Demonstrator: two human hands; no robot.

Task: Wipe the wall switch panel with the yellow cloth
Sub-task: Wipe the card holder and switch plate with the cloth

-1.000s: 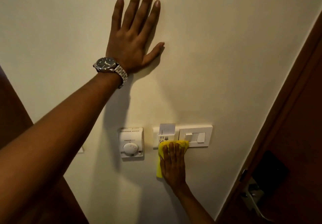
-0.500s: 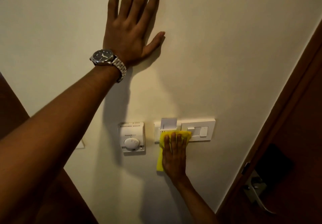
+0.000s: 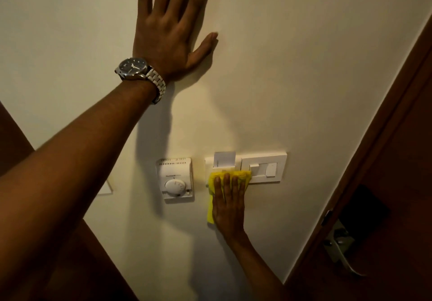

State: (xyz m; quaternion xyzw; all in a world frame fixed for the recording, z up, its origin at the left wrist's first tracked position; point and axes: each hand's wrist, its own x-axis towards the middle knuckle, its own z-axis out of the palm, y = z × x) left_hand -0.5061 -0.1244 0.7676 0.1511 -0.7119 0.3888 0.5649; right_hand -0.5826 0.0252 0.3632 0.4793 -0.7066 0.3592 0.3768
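Observation:
A white switch panel (image 3: 264, 168) is fixed to the cream wall, with a card slot at its left end and rocker switches at the right. My right hand (image 3: 230, 203) lies flat on the yellow cloth (image 3: 233, 175), pressing it against the panel's lower left part; the cloth also hangs down beside my palm. My left hand (image 3: 170, 29), with a metal watch on the wrist, rests flat and spread on the wall high above the panel, holding nothing.
A white thermostat (image 3: 175, 178) with a round dial sits just left of the panel. A dark wooden door frame (image 3: 374, 137) runs diagonally at right, with a metal door handle (image 3: 340, 247) below. Dark wood shows at the lower left.
The view has tilted down slightly, so my left hand sits higher in frame with its fingertips cut off. My right hand and cloth stay on the panel's left part, shifted little.

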